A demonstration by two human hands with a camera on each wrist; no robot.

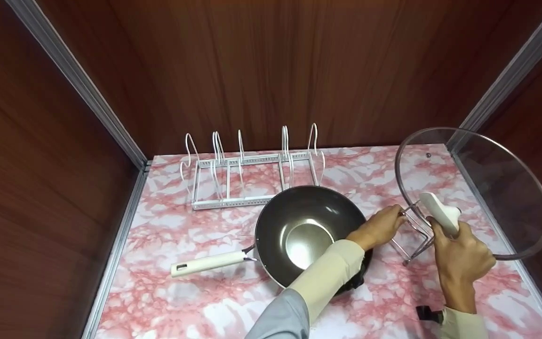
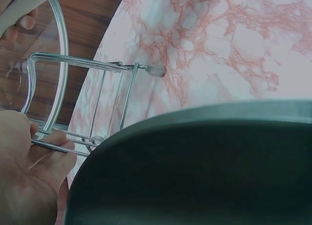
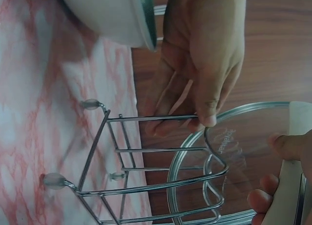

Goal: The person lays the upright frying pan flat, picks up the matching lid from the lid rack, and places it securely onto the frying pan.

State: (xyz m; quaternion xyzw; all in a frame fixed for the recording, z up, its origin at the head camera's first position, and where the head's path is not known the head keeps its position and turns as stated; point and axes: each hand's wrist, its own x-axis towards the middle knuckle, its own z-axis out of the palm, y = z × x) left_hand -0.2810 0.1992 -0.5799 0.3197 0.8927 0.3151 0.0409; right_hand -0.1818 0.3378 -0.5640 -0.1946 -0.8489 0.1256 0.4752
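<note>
My right hand (image 1: pixel 464 254) grips the cream handle (image 1: pixel 440 214) of a large clear glass lid (image 1: pixel 501 188), which stands tilted at the right. The lid's near rim overlaps a small chrome wire rack (image 3: pixel 151 191); whether it rests in the wires, I cannot tell. My left hand (image 1: pixel 381 228) reaches across and pinches a top wire of that rack between thumb and fingers, as the right wrist view shows. Under the left forearm sits a dark wok (image 1: pixel 308 226), its cream long handle (image 1: pixel 210 263) pointing left. The forearm hides part of the wok's right side.
Behind the wok stands a white wire pan rack (image 1: pixel 252 181) with several upright loops. The pink marbled tabletop (image 1: pixel 181 301) is bounded by brown wood-grain panels (image 1: pixel 261 70) and metal edge strips (image 1: pixel 111 263).
</note>
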